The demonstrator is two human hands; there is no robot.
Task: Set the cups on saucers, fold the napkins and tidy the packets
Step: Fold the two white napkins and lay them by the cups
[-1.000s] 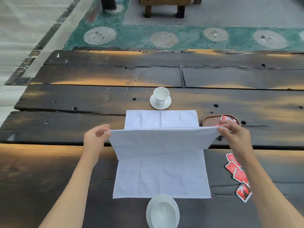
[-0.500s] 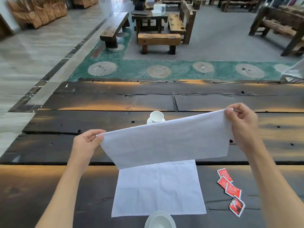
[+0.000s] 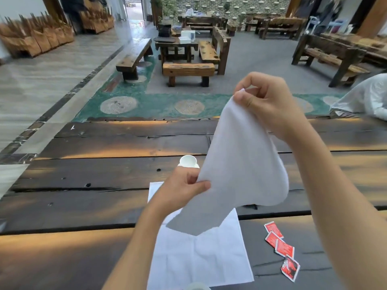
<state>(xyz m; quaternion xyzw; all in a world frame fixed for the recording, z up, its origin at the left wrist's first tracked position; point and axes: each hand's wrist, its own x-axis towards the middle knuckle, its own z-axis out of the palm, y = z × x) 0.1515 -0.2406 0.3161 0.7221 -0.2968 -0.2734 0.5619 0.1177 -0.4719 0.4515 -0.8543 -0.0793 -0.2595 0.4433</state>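
Roughly midway: far cup (image 3: 188, 160) on its saucer, left hand (image 3: 181, 188) and right hand (image 3: 264, 102) pinch one napkin (image 3: 236, 164) aloft unfolded, second napkin (image 3: 199, 254) flat, packets (image 3: 281, 248) loose on table (image 3: 83, 206)

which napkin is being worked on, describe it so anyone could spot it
Start at the dark plank table. Above its middle, a white napkin hangs in the air, pinched by the left hand and right hand. The other napkin lies flat.

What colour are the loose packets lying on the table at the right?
Red with white edges, the packets show clearly in the head view.
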